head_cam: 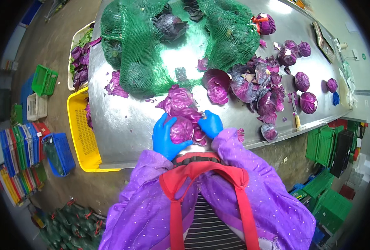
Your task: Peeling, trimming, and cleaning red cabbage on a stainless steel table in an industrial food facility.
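My left hand [167, 139], in a blue glove, is spread around the left side of a red cabbage head [181, 129] at the near edge of a steel table [122, 125]. On the other side of the cabbage, my blue-gloved right hand [211, 125] is closed around a small tool [203, 115]. Only its metal-looking end shows; the rest is hidden in my fist. Loose purple outer leaves [178, 100] lie just beyond the cabbage, and one cut leaf piece [200, 136] is beside my right hand.
Green mesh sacks [141, 47] holding cabbages cover the far side. A leaf pile [266, 90], several small cabbages [302, 82] and a knife [296, 112] lie to the right. A digital scale [324, 42] is at the back right. Left stands a yellow crate [81, 134].
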Motion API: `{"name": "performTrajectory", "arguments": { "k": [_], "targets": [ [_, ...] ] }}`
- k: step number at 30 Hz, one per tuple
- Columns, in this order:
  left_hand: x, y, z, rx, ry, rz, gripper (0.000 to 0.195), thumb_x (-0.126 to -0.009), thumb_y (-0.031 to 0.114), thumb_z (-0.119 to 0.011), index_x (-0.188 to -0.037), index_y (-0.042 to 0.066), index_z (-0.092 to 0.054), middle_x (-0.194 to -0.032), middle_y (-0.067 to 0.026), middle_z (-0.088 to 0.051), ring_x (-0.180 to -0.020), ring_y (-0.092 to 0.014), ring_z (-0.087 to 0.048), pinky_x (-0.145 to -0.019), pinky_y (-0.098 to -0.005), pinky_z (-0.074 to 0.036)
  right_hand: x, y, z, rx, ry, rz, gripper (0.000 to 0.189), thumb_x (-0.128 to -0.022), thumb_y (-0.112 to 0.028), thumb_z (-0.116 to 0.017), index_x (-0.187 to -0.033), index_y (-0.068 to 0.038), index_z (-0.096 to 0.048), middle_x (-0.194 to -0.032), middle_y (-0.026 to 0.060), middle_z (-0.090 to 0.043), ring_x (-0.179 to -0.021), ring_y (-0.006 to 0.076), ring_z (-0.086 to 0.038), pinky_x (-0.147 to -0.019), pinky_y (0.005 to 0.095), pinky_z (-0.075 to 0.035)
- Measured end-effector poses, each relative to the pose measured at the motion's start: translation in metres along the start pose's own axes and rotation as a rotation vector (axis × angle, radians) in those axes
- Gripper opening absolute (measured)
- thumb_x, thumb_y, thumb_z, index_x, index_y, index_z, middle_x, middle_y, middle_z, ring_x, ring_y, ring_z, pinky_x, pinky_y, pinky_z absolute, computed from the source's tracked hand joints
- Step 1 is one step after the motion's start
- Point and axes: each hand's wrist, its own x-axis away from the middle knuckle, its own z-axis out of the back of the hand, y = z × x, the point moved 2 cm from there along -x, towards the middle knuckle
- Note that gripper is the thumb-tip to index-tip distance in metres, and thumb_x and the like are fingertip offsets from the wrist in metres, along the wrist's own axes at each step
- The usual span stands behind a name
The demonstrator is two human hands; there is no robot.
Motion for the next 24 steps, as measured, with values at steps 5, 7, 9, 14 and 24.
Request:
{"name": "performTrajectory", "arguments": {
  "k": [5,7,9,14,24],
  "targets": [
    [0.034,-0.034,-0.008,0.692,0.053,0.447,0.089,-0.052,0.027,-0.086,-0.122,0.004,-0.036,-0.123,-0.0174,-0.041,-0.114,-0.03,-0.042,-0.098,-0.0398,-0.036,-0.002,0.014,0.012,-0.026,0.1,0.051,0.032,-0.075,-0.022,-0.056,-0.103,-0.007,-0.057,-0.091,0.0194,-0.062,-0.086,0.0359,-0.06,-0.075,0.0409,-0.046],
    [0.04,-0.041,-0.016,0.706,0.073,0.502,0.092,-0.054,0.023,-0.086,-0.125,0.001,-0.033,-0.123,-0.0166,-0.04,-0.117,-0.028,-0.04,-0.098,-0.0366,-0.035,0.016,0.001,0.013,-0.11,0.157,0.204,0.039,-0.076,-0.023,-0.056,-0.112,-0.008,-0.053,-0.101,0.0187,-0.059,-0.09,0.0358,-0.058,-0.078,0.0408,-0.046],
    [0.037,-0.035,-0.019,0.63,0.206,0.45,0.096,-0.054,0.023,-0.085,-0.129,0.0,-0.03,-0.124,-0.0171,-0.037,-0.116,-0.029,-0.04,-0.099,-0.0368,-0.035,0.031,-0.019,0.003,-0.148,0.002,0.459,0.047,-0.076,-0.026,-0.057,-0.119,-0.007,-0.049,-0.106,0.0186,-0.057,-0.093,0.0364,-0.057,-0.079,0.0413,-0.046],
    [0.035,-0.032,-0.024,0.568,0.146,0.516,0.095,-0.057,0.022,-0.084,-0.132,0.002,-0.029,-0.129,-0.0151,-0.035,-0.119,-0.026,-0.037,-0.103,-0.0361,-0.03,0.04,-0.043,-0.007,-0.024,-0.178,0.381,0.052,-0.075,-0.029,-0.059,-0.119,-0.004,-0.048,-0.103,0.0198,-0.059,-0.096,0.0372,-0.057,-0.08,0.0426,-0.046],
    [0.03,-0.067,-0.021,1.011,0.11,0.599,0.078,-0.066,0.021,-0.077,-0.13,0.004,-0.035,-0.125,-0.0135,-0.044,-0.113,-0.026,-0.045,-0.096,-0.0363,-0.039,-0.028,0.044,-0.005,-0.384,-0.028,0.18,0.034,-0.069,-0.014,-0.06,-0.1,-0.002,-0.058,-0.084,0.0179,-0.062,-0.079,0.0337,-0.061,-0.07,0.0411,-0.047]
  ]
}}
